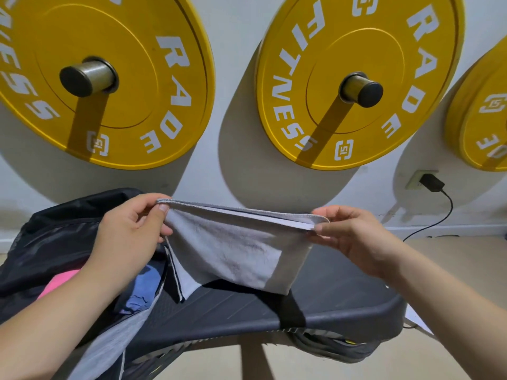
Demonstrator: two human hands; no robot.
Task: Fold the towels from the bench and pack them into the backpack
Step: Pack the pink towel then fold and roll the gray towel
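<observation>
Two hands: we see them well apart, one at each end of the towel's upper edge, both raised above the bench.
Left hand [129, 237]: its thumb and curled fingers pinch the left top corner of the cloth.
Right hand [354, 237]: its thumb and fingertips pinch the right top corner, where the layers meet.
Towel: the pale grey terry-cloth towel [233, 253] is doubled over, its stacked edges running along the top between the two grips. It hangs slack, and a narrower flap with a dark hem drops at its lower left. We cannot tell whether the lower edge touches the seat.
Bench: the dark grey padded bench [343, 292] lies directly under the towel, with a black band across it.
Backpack: the black fabric backpack [55, 231] lies open at the left, just beside the towel and partly behind the left hand.
Contents: a pink item [59, 282] and a crumpled blue cloth [145, 286] show in the opening; we cannot tell what the pink one is.
Second cloth: a grey cloth [109, 344] runs under the left forearm, along the backpack's near edge.
Wall: three yellow round weight plates [343, 138] with white lettering hang on steel pegs [87, 78].
Socket: a black plug adaptor [432, 182] sits in a wall socket, its cable trailing down.
</observation>
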